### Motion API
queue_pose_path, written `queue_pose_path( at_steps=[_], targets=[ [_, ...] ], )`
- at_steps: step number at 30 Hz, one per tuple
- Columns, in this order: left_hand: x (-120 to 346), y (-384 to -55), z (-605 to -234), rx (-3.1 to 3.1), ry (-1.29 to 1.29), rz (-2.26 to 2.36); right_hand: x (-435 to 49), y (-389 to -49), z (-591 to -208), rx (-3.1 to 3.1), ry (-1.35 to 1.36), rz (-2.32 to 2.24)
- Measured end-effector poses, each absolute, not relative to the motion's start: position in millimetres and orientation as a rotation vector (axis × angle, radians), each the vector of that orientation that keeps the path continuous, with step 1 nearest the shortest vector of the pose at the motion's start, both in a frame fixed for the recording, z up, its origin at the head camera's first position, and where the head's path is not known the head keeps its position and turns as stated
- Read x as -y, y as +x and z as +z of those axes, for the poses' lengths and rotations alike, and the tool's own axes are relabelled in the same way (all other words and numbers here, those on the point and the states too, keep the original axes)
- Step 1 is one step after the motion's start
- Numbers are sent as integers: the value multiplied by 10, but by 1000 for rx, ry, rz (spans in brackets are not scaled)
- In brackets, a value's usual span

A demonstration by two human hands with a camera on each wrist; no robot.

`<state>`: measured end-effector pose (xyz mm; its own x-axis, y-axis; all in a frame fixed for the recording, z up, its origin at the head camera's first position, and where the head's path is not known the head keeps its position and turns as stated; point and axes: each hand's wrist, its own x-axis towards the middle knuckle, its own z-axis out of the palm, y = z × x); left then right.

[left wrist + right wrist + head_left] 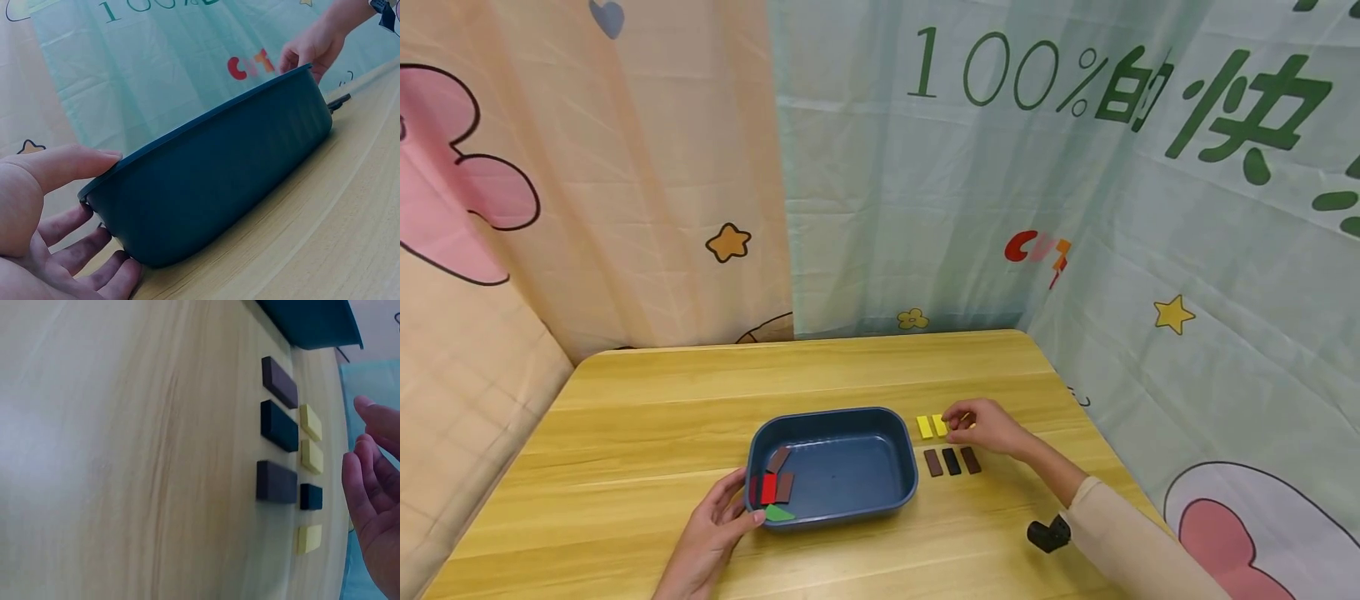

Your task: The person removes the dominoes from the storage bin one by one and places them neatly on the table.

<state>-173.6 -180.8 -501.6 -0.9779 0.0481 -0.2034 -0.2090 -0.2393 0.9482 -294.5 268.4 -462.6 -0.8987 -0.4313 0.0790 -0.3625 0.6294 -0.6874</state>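
Note:
My left hand (711,529) grips the near left corner of a dark blue plastic basin (850,475), thumb (81,164) over the rim and fingers against the outer wall. Several small tiles lie at the basin's left end, among them a red tile (769,489), brown tiles (785,487) and a green tile (779,513). Right of the basin, my right hand (988,427) hovers over the back row, fingers loosely bent, with nothing visible between them. That row has yellow tiles (311,457) and one black tile (310,497); the hand partly hides it in the head view.
Nearer to me runs a row of two brown tiles (933,462) and a black tile (951,462). A black object (1048,535) shows beside the right sleeve. Printed curtains (880,208) hang behind and beside the wooden table (647,433).

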Motion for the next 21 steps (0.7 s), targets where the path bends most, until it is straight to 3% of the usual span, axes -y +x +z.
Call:
queue_pose_path(
  at_steps=[21],
  targets=[
    [1799, -1734, -5030, -1810, -172, 2353, -2128, -3115, -4282, -2648, -973, -1027]
  ],
)
